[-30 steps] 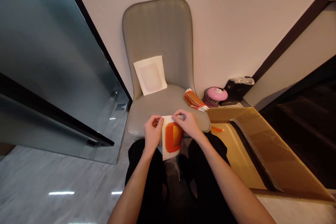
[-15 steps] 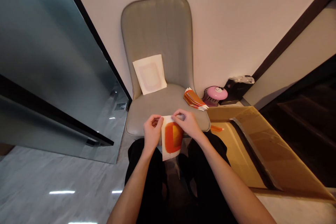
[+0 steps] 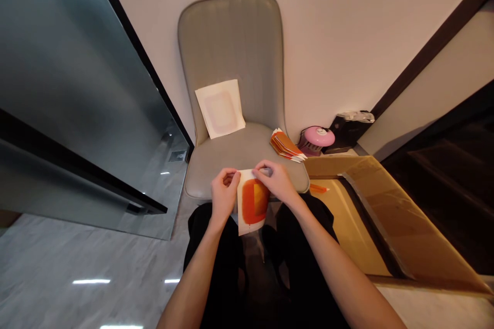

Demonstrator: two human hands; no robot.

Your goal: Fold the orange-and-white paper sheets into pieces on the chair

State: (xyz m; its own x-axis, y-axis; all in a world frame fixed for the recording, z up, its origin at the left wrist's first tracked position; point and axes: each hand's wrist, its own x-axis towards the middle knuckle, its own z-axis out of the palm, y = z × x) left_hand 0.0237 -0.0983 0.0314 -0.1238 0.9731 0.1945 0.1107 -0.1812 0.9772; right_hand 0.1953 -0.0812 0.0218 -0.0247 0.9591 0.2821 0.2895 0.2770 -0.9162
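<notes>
Orange/wht paper [image 3: 251, 208] hangs btwn the knees, just in front of the chair's front edge. L hand [image 3: 224, 191] pinches its top L corner; R hand [image 3: 276, 181] grips the top edge nr the R end. On grey chair [image 3: 231, 162]: folded orange stack [image 3: 287, 146] at R side of seat, wht sheets [image 3: 222, 108] leaning on backrest. Cardboard box [image 3: 417, 226] to R, pink round-topped thing [image 3: 318, 136] behind it.

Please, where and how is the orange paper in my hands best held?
Probably pinch the paper at both ends of its top edge, left hand from its left, right hand from its right: it looks thin and hangs down, so two pinches should steady it.
</notes>
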